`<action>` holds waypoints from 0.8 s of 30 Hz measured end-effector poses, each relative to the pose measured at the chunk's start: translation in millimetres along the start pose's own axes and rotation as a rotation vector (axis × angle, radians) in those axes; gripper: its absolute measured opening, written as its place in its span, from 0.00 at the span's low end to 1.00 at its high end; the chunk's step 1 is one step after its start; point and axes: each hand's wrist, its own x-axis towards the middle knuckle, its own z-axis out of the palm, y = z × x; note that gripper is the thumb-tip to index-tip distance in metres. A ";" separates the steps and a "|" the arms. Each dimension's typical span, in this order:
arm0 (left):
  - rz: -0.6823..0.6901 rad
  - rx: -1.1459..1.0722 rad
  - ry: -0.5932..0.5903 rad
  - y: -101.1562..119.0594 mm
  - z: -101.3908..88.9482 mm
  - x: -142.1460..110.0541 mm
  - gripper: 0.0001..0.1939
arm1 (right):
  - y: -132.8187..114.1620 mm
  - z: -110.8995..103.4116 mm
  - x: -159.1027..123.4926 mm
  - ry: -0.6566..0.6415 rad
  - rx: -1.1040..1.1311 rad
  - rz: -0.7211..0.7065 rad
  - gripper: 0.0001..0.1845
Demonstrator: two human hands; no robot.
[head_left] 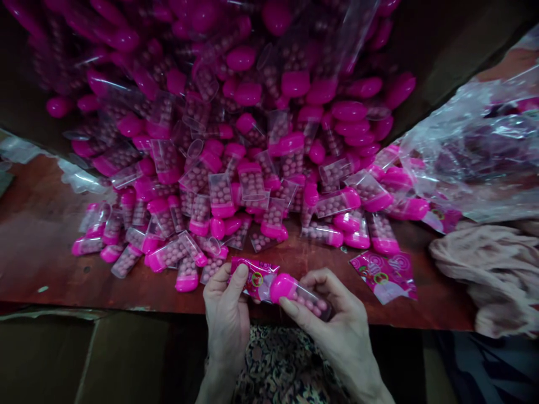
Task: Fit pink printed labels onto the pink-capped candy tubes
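While a heap of clear plastic tubes [219, 140] with hot-pink caps, each packed with round pink candies, fills the upper part of the view, a reddish-brown wooden surface [37, 235] spreads beneath it. Dark brown panels [438, 56] rise behind the heap on both sides. To the right of the heap lies a crumpled clear plastic bag [471, 146] with more pink shapes blurred inside it, and further right, below the bag, a crumpled beige cloth [488, 275] hangs over the edge of the surface. Loose tubes have spilled from the foot of the heap, lying at all angles. Below the heap's right side, a flat printed pink sachet [383, 275] lies alone on the wood.

In front of the heap, both hands work just over the near edge of the surface. The left hand [227, 314] pinches a second printed pink sachet [255, 279] between its thumb [241, 275] and fingers. The right hand [332, 331] pinches a candy-filled tube [311, 300] lengthwise, its thumb [290, 307] below and fingers above, with the tube's pink cap [283, 287] pressed to the sachet's right end. Whether the cap sits inside the sachet, I cannot tell. Patterned clothing [282, 365] shows beneath the hands.
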 end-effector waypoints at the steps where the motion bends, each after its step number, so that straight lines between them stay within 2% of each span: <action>1: 0.006 -0.002 0.002 -0.4 0.7 -0.2 0.11 | 0.9 -1.3 0.5 -0.018 -0.006 0.008 0.14; 4: 0.013 0.024 -0.014 -1.0 1.2 -0.8 0.10 | 4.6 -5.7 1.5 -0.033 -0.030 0.005 0.13; 8: 0.021 0.046 -0.027 -1.4 -2.2 1.1 0.09 | 16.6 -14.3 5.5 0.084 -0.164 -0.073 0.12; 12: 0.034 0.054 -0.009 -1.7 -4.3 3.4 0.10 | 28.8 -22.4 12.7 0.176 -0.502 -0.283 0.11; 16: 0.005 0.064 -0.016 -3.0 -1.6 2.7 0.11 | 24.6 -23.3 14.8 0.203 -0.781 -0.490 0.16; 19: 0.007 0.078 -0.012 -3.6 1.2 1.3 0.12 | 13.4 -19.9 11.4 0.182 -0.712 -0.514 0.18; 24: 0.016 0.126 -0.073 -3.5 1.5 -2.0 0.12 | -1.2 -8.8 7.2 -0.001 -0.430 -0.543 0.17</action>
